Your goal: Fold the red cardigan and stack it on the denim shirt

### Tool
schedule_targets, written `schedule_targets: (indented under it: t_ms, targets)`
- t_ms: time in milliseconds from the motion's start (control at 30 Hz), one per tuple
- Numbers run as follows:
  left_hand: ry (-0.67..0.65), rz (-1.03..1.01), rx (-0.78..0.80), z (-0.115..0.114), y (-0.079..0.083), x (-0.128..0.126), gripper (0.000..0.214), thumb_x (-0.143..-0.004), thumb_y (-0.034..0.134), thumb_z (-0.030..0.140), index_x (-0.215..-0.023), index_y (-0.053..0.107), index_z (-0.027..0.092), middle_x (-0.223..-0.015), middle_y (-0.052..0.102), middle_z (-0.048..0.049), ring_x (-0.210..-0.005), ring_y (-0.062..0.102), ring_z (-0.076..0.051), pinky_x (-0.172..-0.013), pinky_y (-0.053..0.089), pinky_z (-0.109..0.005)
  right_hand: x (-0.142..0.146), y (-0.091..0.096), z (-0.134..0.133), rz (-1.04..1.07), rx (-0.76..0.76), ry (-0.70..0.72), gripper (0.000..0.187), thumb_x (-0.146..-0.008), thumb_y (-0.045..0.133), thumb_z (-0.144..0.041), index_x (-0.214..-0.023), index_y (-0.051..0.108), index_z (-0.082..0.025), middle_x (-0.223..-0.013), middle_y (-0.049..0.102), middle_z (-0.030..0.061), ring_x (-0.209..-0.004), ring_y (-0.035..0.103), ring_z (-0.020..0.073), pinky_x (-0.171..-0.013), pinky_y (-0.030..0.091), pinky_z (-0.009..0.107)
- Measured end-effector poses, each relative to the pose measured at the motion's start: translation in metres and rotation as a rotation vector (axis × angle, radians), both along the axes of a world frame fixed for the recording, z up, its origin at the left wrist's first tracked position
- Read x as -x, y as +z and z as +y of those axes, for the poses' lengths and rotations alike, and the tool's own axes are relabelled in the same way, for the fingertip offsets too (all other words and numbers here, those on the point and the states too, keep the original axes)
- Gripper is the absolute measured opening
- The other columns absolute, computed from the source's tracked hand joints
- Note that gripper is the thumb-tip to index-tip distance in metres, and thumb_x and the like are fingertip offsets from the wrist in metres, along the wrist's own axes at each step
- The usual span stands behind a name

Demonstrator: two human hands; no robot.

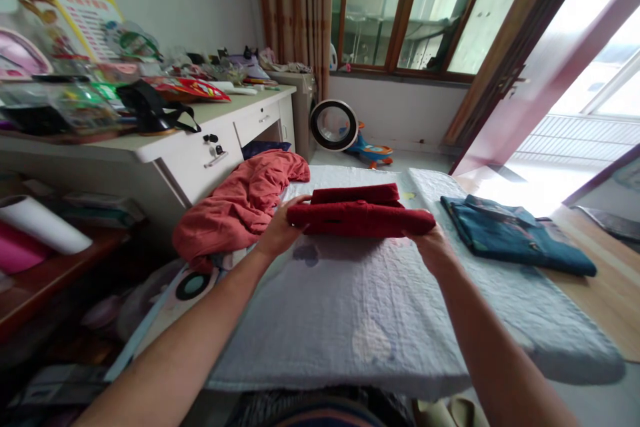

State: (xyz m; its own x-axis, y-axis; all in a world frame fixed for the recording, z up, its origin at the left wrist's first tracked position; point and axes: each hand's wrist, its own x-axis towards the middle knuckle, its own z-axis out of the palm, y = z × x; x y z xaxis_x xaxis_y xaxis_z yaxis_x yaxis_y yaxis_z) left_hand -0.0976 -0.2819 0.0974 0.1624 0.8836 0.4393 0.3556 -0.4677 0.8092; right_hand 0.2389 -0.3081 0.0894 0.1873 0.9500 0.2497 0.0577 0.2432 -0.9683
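Note:
A folded dark red garment (pixel 363 219) is held level above the light blue cloth (pixel 350 320) that covers the table. My left hand (pixel 286 223) grips its left end, and my right hand (pixel 427 240) grips its right end. Both sets of fingers are partly hidden under and behind the fabric. To the left, close to my left hand, lies a crumpled salmon-red cloth (pixel 245 203). Folded blue denim clothing (pixel 517 233) rests on the covered table to the right of my right hand.
A white desk (pixel 200 160) crowded with jars, packets and a black strap item (pixel 150 107) stands at the left. Beyond the table are a washing machine with its round door (pixel 333 125) open and a blue ride-on toy (pixel 370 150). An open door (pixel 520 80) is at the right.

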Motion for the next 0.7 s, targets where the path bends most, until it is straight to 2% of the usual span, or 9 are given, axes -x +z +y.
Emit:
schedule_targets:
  t_ms: [67,167,300,400,467,533,633,700]
  targets:
    - [0.023,0.112,-0.058,-0.017,-0.013,0.006,0.042,-0.076,0.063,0.023,-0.118,0.062,0.020,-0.113,0.066,-0.0062,-0.110,0.057,-0.024,-0.101,0.042,-0.039,-0.003,-0.014,-0.017,-0.107,0.006,-0.046,0.043,-0.060,0.078,-0.036,-0.095,0.055,-0.023,-0.079,0.063,-0.0017,-0.071,0.057,0.0176,-0.072,0.048,0.033]
    - [-0.008,0.256,-0.115,-0.046,-0.028,0.015,0.041,-0.081,0.057,0.024,-0.122,0.060,0.023,-0.114,0.064,-0.0059,-0.110,0.054,-0.024,-0.102,0.042,-0.040,-0.010,-0.035,-0.046,-0.294,0.019,-0.043,0.033,-0.067,0.071,-0.033,-0.095,0.055,-0.025,-0.085,0.062,0.0002,-0.073,0.055,0.0188,-0.071,0.047,0.032]
    - [-0.098,0.437,-0.120,-0.075,-0.045,0.025,0.047,-0.080,0.049,0.016,-0.125,0.059,0.025,-0.119,0.064,-0.0049,-0.115,0.050,-0.024,-0.104,0.039,-0.042,-0.021,-0.058,-0.075,-0.522,0.017,-0.027,0.029,-0.070,0.063,-0.029,-0.098,0.057,-0.026,-0.100,0.063,0.0050,-0.094,0.058,0.0253,-0.088,0.046,0.039]
    - [-0.147,0.599,-0.091,-0.087,-0.051,0.031,0.063,-0.072,0.042,0.003,-0.128,0.058,0.028,-0.122,0.064,-0.0028,-0.117,0.050,-0.023,-0.104,0.039,-0.044,-0.029,-0.066,-0.087,-0.705,-0.005,0.024,0.032,-0.068,0.054,-0.020,-0.099,0.060,-0.025,-0.108,0.061,0.0065,-0.107,0.055,0.0260,-0.098,0.042,0.041]
    - [-0.193,0.691,-0.089,-0.091,-0.048,0.034,0.074,-0.066,0.040,-0.002,-0.131,0.056,0.030,-0.127,0.062,-0.0018,-0.120,0.049,-0.023,-0.105,0.038,-0.044,-0.035,-0.064,-0.091,-0.773,0.012,0.088,0.038,-0.067,0.047,-0.015,-0.101,0.063,-0.025,-0.111,0.060,0.0070,-0.110,0.055,0.0249,-0.100,0.041,0.041]
    - [-0.220,0.741,-0.095,-0.095,-0.038,0.033,0.076,-0.064,0.041,-0.003,-0.130,0.057,0.031,-0.130,0.061,-0.0012,-0.122,0.048,-0.022,-0.107,0.037,-0.045,-0.039,-0.054,-0.093,-0.810,0.031,0.093,0.039,-0.068,0.043,-0.013,-0.099,0.065,-0.024,-0.113,0.061,0.0072,-0.111,0.055,0.0239,-0.101,0.040,0.041]
    - [-0.198,0.708,-0.109,-0.099,-0.018,0.022,0.058,-0.072,0.044,0.002,-0.121,0.062,0.028,-0.127,0.061,-0.0022,-0.122,0.050,-0.022,-0.109,0.037,-0.043,-0.031,-0.031,-0.096,-0.829,0.000,-0.016,0.029,-0.077,0.041,-0.016,-0.092,0.065,-0.024,-0.108,0.062,0.0068,-0.105,0.058,0.0230,-0.096,0.044,0.040]
    - [-0.165,0.657,-0.111,-0.101,-0.010,0.007,0.039,-0.084,0.049,0.015,-0.119,0.062,0.024,-0.125,0.061,-0.0046,-0.118,0.053,-0.022,-0.106,0.041,-0.040,-0.015,-0.016,-0.098,-0.827,-0.061,-0.047,0.023,-0.086,0.044,-0.025,-0.098,0.064,-0.023,-0.106,0.062,0.0067,-0.101,0.059,0.0224,-0.093,0.045,0.038]
